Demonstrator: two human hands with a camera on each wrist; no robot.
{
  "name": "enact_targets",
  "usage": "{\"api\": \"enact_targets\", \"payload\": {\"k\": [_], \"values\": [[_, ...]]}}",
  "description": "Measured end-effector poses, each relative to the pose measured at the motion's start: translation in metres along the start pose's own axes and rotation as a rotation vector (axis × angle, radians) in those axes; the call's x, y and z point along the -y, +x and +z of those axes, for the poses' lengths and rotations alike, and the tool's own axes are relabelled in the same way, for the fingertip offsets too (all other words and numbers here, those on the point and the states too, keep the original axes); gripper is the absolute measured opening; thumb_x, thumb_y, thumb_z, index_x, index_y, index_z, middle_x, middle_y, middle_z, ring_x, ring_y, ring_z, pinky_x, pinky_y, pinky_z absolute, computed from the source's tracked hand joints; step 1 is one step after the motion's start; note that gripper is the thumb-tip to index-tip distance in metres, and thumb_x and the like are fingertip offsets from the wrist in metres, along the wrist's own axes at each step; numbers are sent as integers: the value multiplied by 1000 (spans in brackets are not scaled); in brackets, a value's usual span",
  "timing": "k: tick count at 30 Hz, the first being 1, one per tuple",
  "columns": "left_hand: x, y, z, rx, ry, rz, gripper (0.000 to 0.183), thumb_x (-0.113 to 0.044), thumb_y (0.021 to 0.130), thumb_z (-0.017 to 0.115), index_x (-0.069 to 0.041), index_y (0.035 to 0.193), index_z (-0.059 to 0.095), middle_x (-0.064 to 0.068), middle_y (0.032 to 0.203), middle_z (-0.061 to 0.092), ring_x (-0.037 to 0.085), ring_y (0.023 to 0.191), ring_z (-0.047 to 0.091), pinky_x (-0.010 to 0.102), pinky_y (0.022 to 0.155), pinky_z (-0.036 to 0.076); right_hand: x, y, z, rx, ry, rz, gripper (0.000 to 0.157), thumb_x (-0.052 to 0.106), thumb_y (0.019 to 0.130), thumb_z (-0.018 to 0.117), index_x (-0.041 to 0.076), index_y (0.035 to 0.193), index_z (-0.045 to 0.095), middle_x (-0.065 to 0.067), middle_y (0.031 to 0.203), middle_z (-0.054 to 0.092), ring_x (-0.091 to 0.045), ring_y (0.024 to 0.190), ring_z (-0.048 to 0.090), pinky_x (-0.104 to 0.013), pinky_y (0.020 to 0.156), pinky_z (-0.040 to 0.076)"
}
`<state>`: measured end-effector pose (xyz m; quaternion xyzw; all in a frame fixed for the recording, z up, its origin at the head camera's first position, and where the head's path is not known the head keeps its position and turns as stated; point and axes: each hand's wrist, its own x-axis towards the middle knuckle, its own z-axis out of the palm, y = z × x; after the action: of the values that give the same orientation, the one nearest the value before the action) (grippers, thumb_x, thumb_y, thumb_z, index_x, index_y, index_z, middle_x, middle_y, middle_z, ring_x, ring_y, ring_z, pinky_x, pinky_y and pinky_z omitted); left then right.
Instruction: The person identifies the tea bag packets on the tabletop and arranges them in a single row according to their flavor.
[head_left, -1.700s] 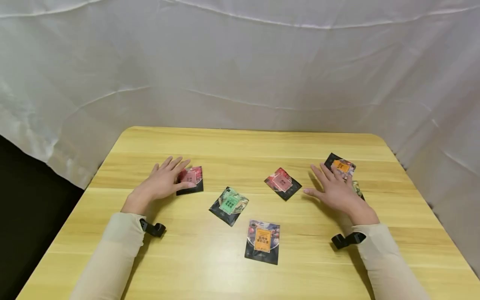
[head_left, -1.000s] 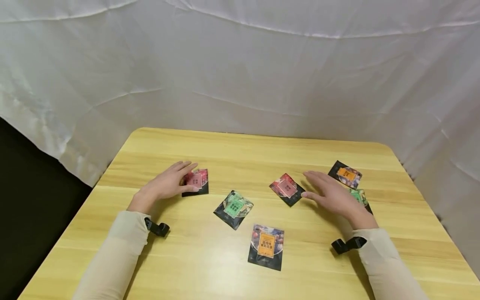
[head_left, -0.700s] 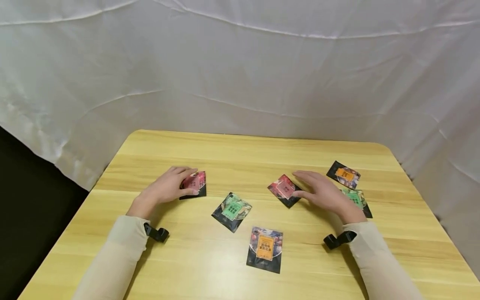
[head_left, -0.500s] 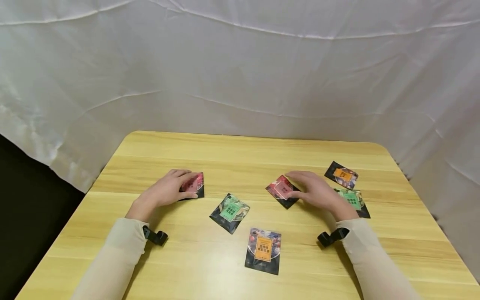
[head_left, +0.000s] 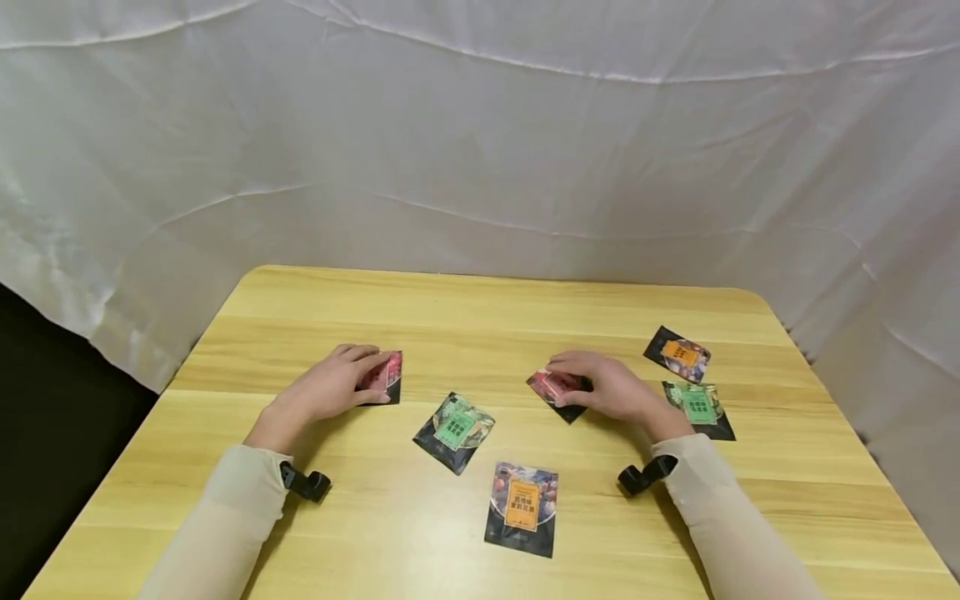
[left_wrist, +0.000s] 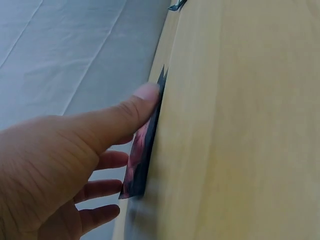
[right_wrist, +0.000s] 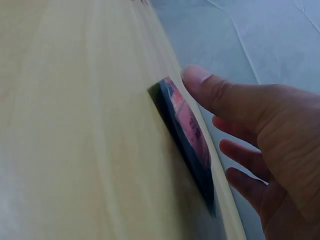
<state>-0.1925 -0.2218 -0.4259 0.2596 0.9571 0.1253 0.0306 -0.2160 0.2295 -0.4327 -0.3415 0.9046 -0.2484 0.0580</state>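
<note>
My left hand (head_left: 330, 387) is at the left red-and-black sachet (head_left: 388, 377), covering its left part. In the left wrist view the thumb (left_wrist: 149, 91) lies on the sachet's dark edge and the fingers curl at its opposite side, pinching it. My right hand (head_left: 609, 387) reaches over another red-and-black sachet (head_left: 551, 385), hiding part of it. In the right wrist view, the thumb (right_wrist: 197, 75) hovers beside one corner of this sachet (right_wrist: 190, 132), with the loosely bent fingers apart from it.
A green sachet (head_left: 454, 432) and an orange-labelled one (head_left: 521, 508) lie mid-table, nearer the front. At the right are another orange-labelled sachet (head_left: 678, 354) and a green one (head_left: 697, 408). Pale cloth (head_left: 480, 150) hangs behind the wooden table (head_left: 360, 533).
My right hand has moved left from the right-hand sachets to over the red one, uncovering the green sachet. My left hand's thumb and fingers have drawn together around its red sachet.
</note>
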Motion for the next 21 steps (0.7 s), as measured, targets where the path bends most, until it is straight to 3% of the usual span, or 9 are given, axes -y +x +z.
{"api": "enact_targets", "payload": {"k": [5, 11, 21], "values": [[-4, -3, 0, -7, 40, 9, 70, -43, 90, 69, -6, 146, 48, 21, 141, 48, 43, 129, 43, 56, 105, 38, 2, -1, 4, 27, 18, 36, 50, 34, 90, 72, 20, 137, 61, -4, 146, 49, -27, 135, 43, -49, 106, 40], [-4, -3, 1, 3, -14, -10, 69, -40, 92, 68, -3, 146, 46, 22, 141, 48, 43, 129, 43, 56, 106, 37, 2, -2, 5, 39, 11, 32, 51, 34, 90, 72, 22, 138, 59, -4, 146, 49, -27, 135, 43, -50, 106, 40], [5, 2, 2, 29, -85, -28, 71, -46, 92, 65, -1, 145, 47, 23, 144, 45, 42, 131, 43, 55, 107, 36, 1, -3, 5, 27, -5, 2, 48, 30, 91, 71, 15, 136, 61, -8, 145, 50, -31, 134, 44, -52, 106, 39]]}}
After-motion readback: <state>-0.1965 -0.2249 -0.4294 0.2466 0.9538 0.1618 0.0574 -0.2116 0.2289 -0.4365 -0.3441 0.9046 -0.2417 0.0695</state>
